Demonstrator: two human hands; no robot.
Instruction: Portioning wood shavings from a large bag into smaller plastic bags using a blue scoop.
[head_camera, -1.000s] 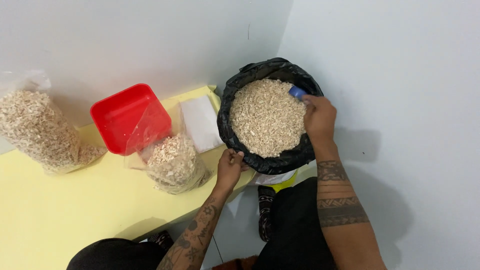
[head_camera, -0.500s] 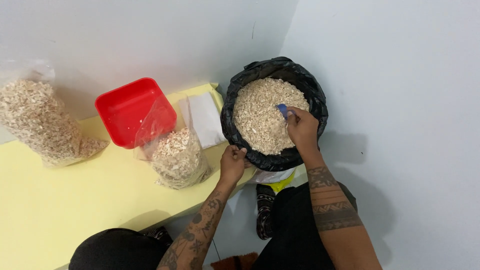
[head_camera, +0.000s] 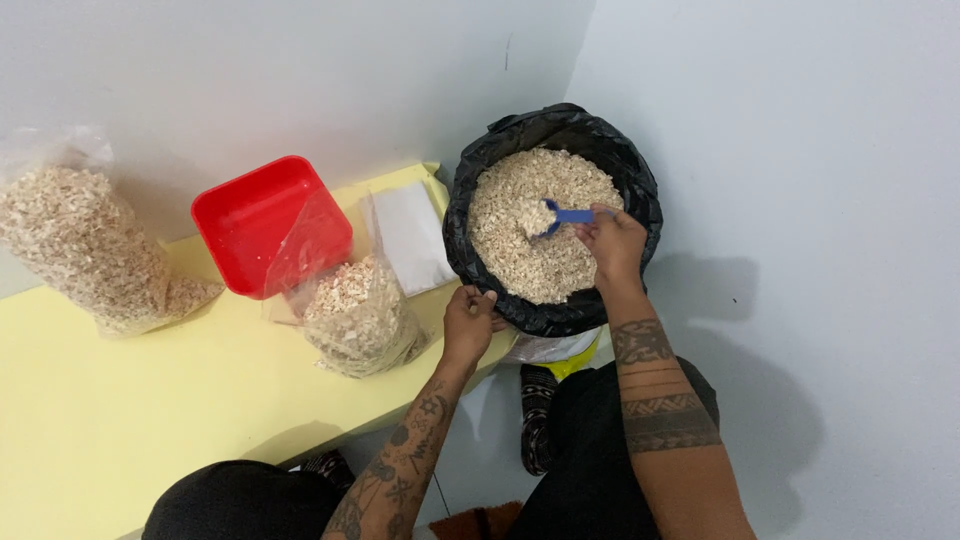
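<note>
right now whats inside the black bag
The black bag is nearly full of pale wood shavings. The right hand holds a blue scoop loaded with shavings. Whatever lies beneath the surface is covered.

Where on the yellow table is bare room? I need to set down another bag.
Free: the yellow table in front, between the large bag of flakes and its near edge. Crowded: the far end, with red tub, small open bag, white sheet.
</note>
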